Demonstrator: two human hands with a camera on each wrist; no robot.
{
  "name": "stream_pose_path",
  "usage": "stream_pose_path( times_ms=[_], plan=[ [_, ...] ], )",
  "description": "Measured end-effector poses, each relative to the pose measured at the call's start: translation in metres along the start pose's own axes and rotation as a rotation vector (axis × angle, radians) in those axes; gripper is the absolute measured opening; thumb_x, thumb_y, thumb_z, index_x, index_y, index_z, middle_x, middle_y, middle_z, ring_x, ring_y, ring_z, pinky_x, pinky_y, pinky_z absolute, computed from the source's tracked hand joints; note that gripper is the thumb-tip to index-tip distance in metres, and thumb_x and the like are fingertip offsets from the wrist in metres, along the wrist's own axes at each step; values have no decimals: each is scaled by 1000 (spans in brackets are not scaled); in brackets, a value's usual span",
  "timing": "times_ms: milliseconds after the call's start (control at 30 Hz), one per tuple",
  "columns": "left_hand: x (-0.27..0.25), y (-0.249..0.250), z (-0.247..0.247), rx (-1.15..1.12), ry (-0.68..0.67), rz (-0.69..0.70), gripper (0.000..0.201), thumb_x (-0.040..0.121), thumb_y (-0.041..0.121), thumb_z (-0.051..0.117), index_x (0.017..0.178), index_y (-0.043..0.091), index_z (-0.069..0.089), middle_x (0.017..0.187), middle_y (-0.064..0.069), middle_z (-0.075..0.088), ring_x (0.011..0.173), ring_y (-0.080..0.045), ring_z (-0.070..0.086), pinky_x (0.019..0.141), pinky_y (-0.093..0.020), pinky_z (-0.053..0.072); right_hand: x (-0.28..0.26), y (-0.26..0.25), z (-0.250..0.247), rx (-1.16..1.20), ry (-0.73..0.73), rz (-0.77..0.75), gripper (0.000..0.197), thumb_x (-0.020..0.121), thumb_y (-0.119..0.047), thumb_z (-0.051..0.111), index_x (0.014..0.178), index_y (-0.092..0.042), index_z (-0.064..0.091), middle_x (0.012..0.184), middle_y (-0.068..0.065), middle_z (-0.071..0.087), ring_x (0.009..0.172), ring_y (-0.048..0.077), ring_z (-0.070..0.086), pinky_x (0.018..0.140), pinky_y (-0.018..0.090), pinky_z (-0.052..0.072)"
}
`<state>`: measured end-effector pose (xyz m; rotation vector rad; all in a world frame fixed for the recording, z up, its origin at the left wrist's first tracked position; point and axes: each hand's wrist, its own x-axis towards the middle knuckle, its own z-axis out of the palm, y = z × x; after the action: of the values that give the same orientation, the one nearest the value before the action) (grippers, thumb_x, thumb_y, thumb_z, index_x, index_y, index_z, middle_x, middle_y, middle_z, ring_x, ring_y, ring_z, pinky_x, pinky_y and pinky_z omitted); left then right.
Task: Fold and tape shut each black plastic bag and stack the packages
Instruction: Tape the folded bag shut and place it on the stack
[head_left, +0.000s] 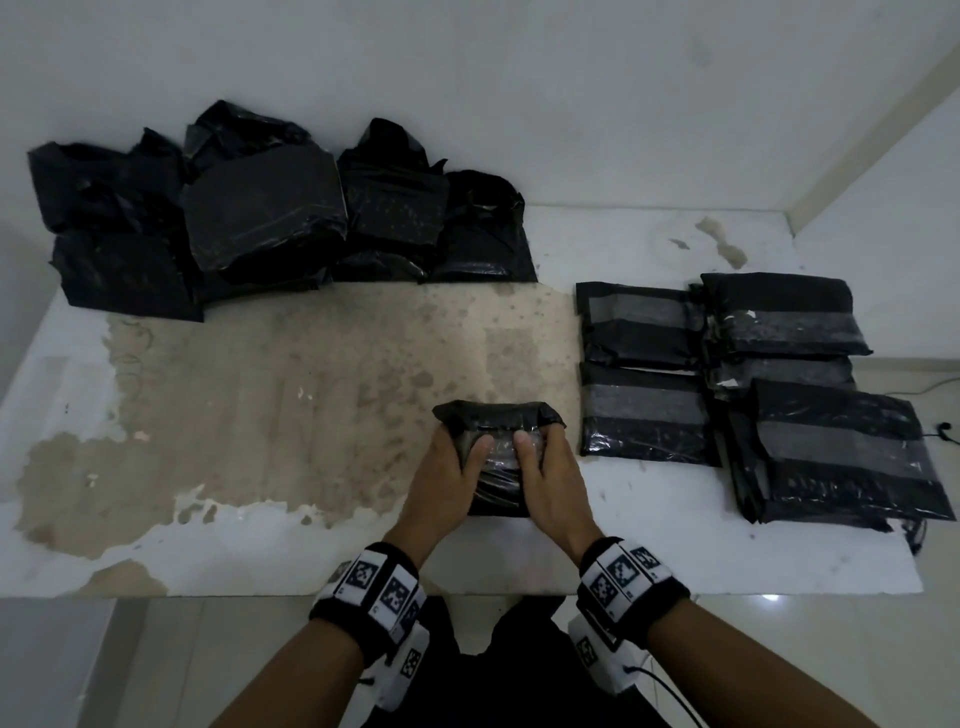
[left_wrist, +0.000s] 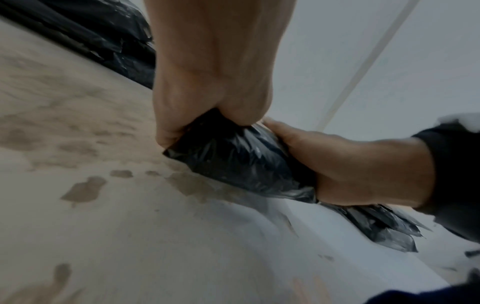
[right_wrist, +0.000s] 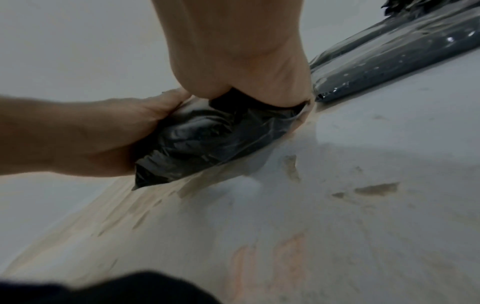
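At the far left corner of the desk (head_left: 156, 530) a heap of loose black bags (head_left: 270, 208) lies crumpled against the wall, their open tops ragged and untaped, one overlapping the next. The desk's white coating is worn away across its middle, and bare brown patches show there. Near the front edge, about midway along it, a single black bag (head_left: 493, 415) rests on the desk with its far end bunched and rumpled. The left hand (head_left: 447, 467) grips the left side of this bag, fingers curled round its far corner and thumb pressed down on the glossy top face. The right hand (head_left: 550, 467) clamps the right side of the same bag in the same way, its thumb lying just beside the left thumb, the two nearly touching. In the left wrist view the left hand (left_wrist: 207, 82) pinches the bag (left_wrist: 233, 160) at one end while the right hand (left_wrist: 350, 164) holds the other, and the bag's underside sits on the desk. Both wrists wear black bands (head_left: 631, 577) with square printed markers. Toward the right edge of the desk lie the finished packages (head_left: 644, 410), flat and each crossed by a wide strip of clear tape (head_left: 644, 405); several overlap or sit stacked on one another, the nearest to the front-right corner tilted across those beneath it.
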<state>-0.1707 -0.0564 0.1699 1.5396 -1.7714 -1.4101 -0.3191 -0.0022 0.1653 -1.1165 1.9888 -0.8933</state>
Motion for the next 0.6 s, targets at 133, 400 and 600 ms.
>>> stream_pose_path(
  times_ms=[133,400,600],
  plan=[
    [-1,-10,-2,-56,-65,-43,69,97,71,25,146,24,38,137,1,56,124,-15,56,105,-35,46,2,-1,-7,79,-42,41,26,108,-44,34,95,-25,46,91,-2,61,87,16,60,81,41,50],
    [-7,10,5,-276,-88,-174,55,106,52,18,148,26,43,139,4,54,123,-7,51,99,-18,39,-1,3,-20,341,69,246,11,106,-8,38,108,-18,45,96,-3,57,86,11,54,75,21,44],
    [1,22,8,-397,-101,-251,31,111,28,31,134,30,51,127,4,63,113,-6,60,90,-19,47,10,4,-38,479,90,408,24,100,3,45,115,-16,47,98,-2,60,86,9,55,77,20,44]
  ],
)
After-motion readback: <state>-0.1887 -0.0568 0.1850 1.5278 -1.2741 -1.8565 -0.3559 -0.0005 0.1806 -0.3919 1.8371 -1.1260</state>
